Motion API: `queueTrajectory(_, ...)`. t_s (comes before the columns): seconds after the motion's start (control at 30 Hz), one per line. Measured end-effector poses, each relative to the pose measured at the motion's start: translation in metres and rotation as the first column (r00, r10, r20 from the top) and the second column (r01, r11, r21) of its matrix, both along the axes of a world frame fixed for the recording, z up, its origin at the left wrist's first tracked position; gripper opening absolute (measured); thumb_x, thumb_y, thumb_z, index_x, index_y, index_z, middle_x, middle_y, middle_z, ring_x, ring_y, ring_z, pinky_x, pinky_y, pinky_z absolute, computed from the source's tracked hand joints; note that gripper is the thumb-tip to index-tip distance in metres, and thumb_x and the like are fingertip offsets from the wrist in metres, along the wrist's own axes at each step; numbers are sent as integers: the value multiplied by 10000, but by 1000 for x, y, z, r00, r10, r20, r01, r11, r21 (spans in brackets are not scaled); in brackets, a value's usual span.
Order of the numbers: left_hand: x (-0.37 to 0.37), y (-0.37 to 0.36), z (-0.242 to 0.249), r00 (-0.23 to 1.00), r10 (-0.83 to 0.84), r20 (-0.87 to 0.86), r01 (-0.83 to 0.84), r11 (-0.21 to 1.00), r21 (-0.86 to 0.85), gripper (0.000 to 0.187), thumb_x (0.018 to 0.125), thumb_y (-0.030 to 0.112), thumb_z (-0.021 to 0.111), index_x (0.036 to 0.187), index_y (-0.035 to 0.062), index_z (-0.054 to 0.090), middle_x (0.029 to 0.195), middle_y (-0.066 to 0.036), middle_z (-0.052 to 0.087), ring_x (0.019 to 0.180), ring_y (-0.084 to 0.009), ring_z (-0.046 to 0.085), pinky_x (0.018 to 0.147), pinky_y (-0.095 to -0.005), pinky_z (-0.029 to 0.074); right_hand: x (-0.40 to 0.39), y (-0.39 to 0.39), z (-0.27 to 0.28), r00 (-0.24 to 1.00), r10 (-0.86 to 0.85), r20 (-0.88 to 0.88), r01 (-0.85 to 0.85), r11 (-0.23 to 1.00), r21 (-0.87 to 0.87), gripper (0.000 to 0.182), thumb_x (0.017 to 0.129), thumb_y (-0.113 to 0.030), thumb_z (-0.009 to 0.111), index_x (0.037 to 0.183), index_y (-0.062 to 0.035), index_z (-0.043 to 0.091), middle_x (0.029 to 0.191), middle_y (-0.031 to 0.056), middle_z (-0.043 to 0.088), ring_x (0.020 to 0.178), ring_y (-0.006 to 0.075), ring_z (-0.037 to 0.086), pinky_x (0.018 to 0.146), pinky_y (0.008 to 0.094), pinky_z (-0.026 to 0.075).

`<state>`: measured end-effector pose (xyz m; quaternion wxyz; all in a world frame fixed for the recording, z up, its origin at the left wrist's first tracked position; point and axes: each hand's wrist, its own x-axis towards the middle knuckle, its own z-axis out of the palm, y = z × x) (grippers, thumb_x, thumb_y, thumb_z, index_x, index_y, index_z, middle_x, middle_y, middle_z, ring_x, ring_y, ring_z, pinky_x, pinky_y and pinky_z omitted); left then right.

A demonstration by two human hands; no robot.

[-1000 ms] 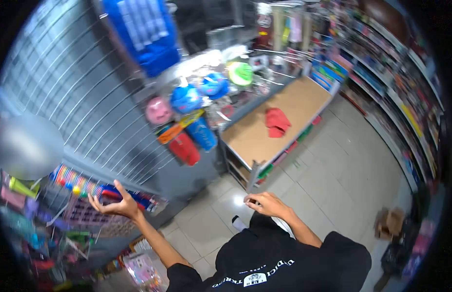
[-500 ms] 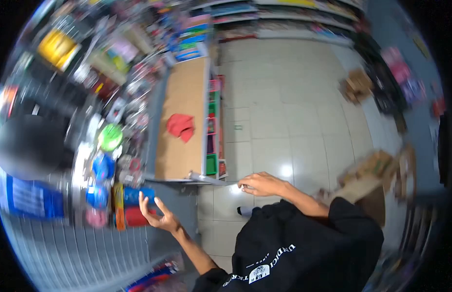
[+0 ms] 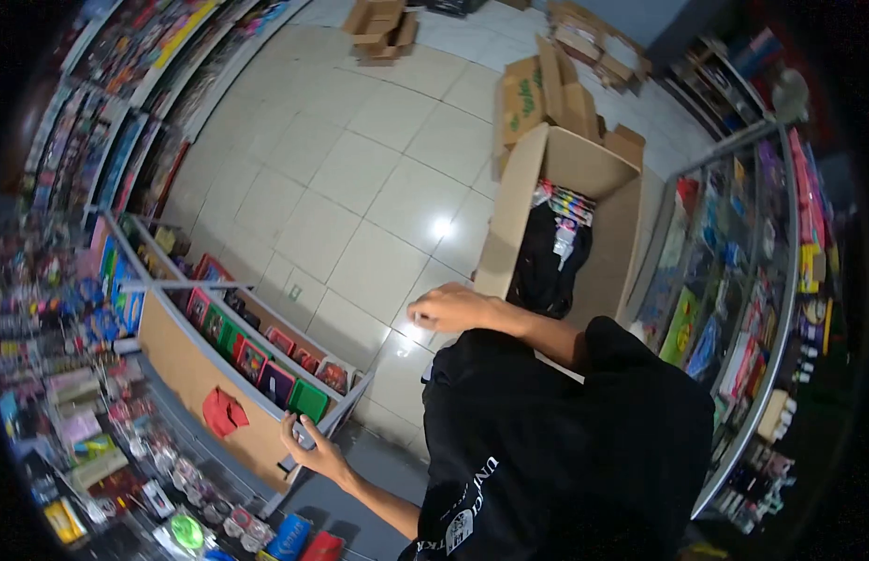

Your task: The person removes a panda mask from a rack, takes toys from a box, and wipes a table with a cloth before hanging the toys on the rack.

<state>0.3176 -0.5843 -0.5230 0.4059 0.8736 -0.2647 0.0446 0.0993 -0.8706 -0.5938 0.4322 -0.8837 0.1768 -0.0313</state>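
Note:
My left hand [image 3: 315,454] is over the near corner of the display counter, its thumb and forefinger apart and nothing seen between them. A crumpled red cloth [image 3: 225,412] lies on the counter's brown wooden top [image 3: 177,348], left of that hand. Out over the tiled floor, my right hand [image 3: 450,309] has its fingers curled together, with a small pale spot at the fingertips; I cannot tell what they hold. Just right of it stands a tall open cardboard box [image 3: 512,220] containing a black bundle [image 3: 539,266] and colourful packets [image 3: 572,206].
Green bins [image 3: 308,400] and other coloured bins line the counter's side. Small packaged goods [image 3: 88,393] crowd the left. A glass display case [image 3: 724,271] stands at right. More cardboard boxes [image 3: 383,28] sit on the tiled floor [image 3: 360,178].
The view has swung to the right, bringing the tall cardboard box into sight and shifting the counter to the lower left. Both my hands stay raised; the right hand's fingers look more curled.

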Motion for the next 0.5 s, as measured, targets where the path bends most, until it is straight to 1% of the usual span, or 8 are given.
queueTrajectory(0.1, -8, -40, -8, 978, -209, -25, 210, 975, 67, 235, 925, 127, 637, 1117, -5, 602, 1171, -145, 619, 1086, -283, 576, 942, -392, 416, -66, -31, -8, 896, -444, 32, 441, 895, 64, 204, 937, -265, 583, 1006, -94, 671, 786, 114, 697, 713, 268, 689, 664, 387, 529)
queueTrajectory(0.13, -10, -52, -11, 958, -287, -21, 288, 953, 93, 241, 922, 125, 640, 1119, -8, 600, 1168, -155, 612, 1095, -299, 575, 962, -406, 416, -88, -39, -19, 800, -592, 97, 587, 806, 84, 222, 940, -270, 584, 1013, -81, 676, 751, 115, 694, 679, 247, 691, 640, 385, 521)
queueTrajectory(0.2, -20, -81, -10, 891, -453, -21, 450, 879, 160, 268, 904, 127, 661, 1122, -14, 594, 1150, -188, 601, 1114, -353, 569, 986, -426, 416, -130, -62, -58, 529, -849, -9, 788, 487, 375, 242, 949, -257, 583, 1021, -46, 676, 718, 90, 683, 663, 178, 677, 623, 336, 528)
queueTrajectory(0.27, -34, -110, -5, 816, -572, -88, 577, 792, 202, 268, 903, 131, 662, 1119, -13, 596, 1143, -190, 606, 1106, -357, 572, 975, -433, 424, -178, -88, -108, 333, -934, -129, 815, 216, 537, 246, 950, -254, 591, 1027, -33, 668, 777, 62, 686, 704, 147, 664, 623, 285, 533)
queueTrajectory(0.33, -50, -131, -3, 764, -598, -241, 644, 729, 233, 262, 887, 104, 667, 1112, -14, 602, 1120, -199, 611, 1055, -353, 588, 912, -417, 457, -224, -106, -158, 164, -902, -400, 791, -122, 600, 260, 934, -264, 619, 1071, -45, 653, 866, 69, 696, 756, 164, 669, 659, 283, 548)
queueTrajectory(0.4, -51, -138, -18, 676, -696, -241, 734, 608, 304, 277, 876, 96, 675, 1118, -16, 598, 1080, -200, 614, 983, -337, 595, 862, -401, 472, -257, -118, -198, 28, -870, -492, 694, -337, 636, 293, 907, -262, 659, 1122, -64, 634, 933, 81, 697, 819, 165, 672, 688, 284, 557)
queueTrajectory(0.43, -56, -141, -17, 682, -633, -367, 731, 583, 353, 290, 874, 102, 679, 1128, -14, 597, 1049, -192, 614, 922, -326, 593, 830, -397, 478, -267, -126, -221, -81, -850, -521, 576, -466, 672, 197, 925, -185, 615, 1074, -56, 620, 919, 72, 688, 696, 115, 646, 642, 258, 557)
queueTrajectory(0.5, -51, -139, -39, 633, -612, -475, 774, 500, 388, 314, 872, 114, 688, 1148, -6, 599, 1021, -188, 619, 900, -332, 600, 821, -396, 481, -290, -141, -265, -163, -802, -574, 482, -573, 663, 153, 933, -124, 565, 1048, -40, 618, 896, 68, 687, 674, 113, 648, 643, 246, 566)
